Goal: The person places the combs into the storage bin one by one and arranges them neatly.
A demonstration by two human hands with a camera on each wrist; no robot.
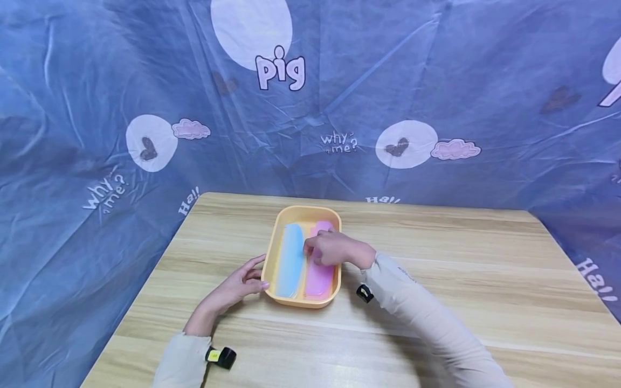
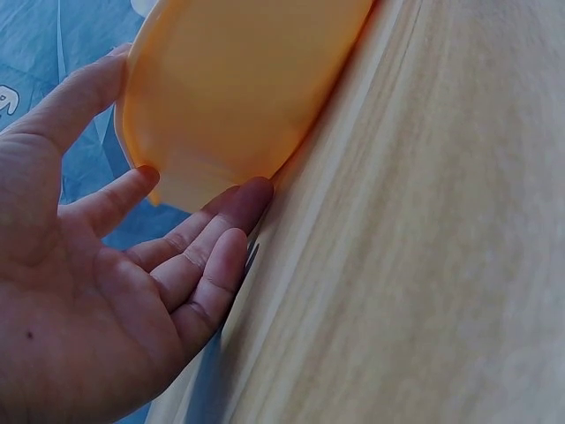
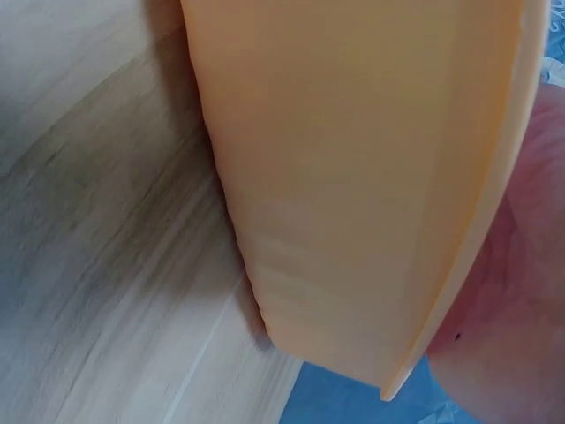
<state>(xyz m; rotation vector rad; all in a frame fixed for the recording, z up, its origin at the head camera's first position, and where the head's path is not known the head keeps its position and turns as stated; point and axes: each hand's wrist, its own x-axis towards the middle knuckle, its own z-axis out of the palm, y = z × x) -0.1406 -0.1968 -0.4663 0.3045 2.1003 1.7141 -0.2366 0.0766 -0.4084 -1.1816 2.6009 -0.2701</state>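
A yellow-orange plastic tray [image 1: 302, 304] sits on the table. Inside it, side by side, lie two comb-shaped pieces: a light blue comb [image 1: 289, 264] on the left and a pink comb [image 1: 318, 284] on the right. My left hand [image 1: 241, 283] steadies the tray's left side, thumb at the rim and loosely straight fingers along the outer wall, as the left wrist view shows. My right hand [image 1: 335, 248] reaches over the right rim, its curled fingers gripping the middle of the pink comb. In the right wrist view the tray wall [image 3: 344, 194] hides those fingers.
The wood-grain table [image 1: 436, 242] surrounds the tray on every side. A blue printed cloth [image 1: 315, 108] hangs behind the table and along its sides. Black wrist straps [image 1: 225, 357] show by both sleeves.
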